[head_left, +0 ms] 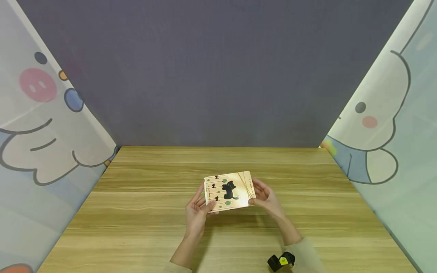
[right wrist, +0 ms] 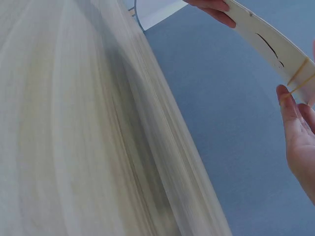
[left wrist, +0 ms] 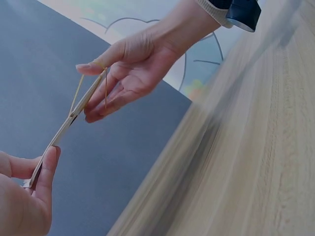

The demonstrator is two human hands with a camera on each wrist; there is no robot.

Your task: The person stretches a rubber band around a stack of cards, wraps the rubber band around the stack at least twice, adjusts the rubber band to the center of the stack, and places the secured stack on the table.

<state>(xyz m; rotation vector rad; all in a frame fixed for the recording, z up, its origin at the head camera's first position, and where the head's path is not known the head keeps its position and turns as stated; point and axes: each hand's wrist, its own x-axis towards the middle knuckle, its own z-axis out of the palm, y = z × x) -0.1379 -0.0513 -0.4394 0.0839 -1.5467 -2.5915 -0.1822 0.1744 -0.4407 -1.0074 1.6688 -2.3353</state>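
A small cream notebook [head_left: 218, 192] with a black cat on its cover is held up above the table, tilted. My left hand [head_left: 196, 219] grips its left end, thumb on the cover and fingers beneath. Around the right end runs a thin yellow rubber band [head_left: 244, 182], its strands crossing the cover at a slant. My right hand [head_left: 271, 204] is at that end, thumb at the near corner, fingers behind. In the left wrist view the rubber band [left wrist: 76, 94] stands stretched away from the notebook [left wrist: 61, 132] to the right thumb and fingers.
The wood-grain table [head_left: 136, 227] lies below both hands. A dark grey panel [head_left: 218, 76] rises behind it, with cartoon-printed curtains [head_left: 44, 132] at the sides. A black wrist device [head_left: 281, 261] sits by the right sleeve.
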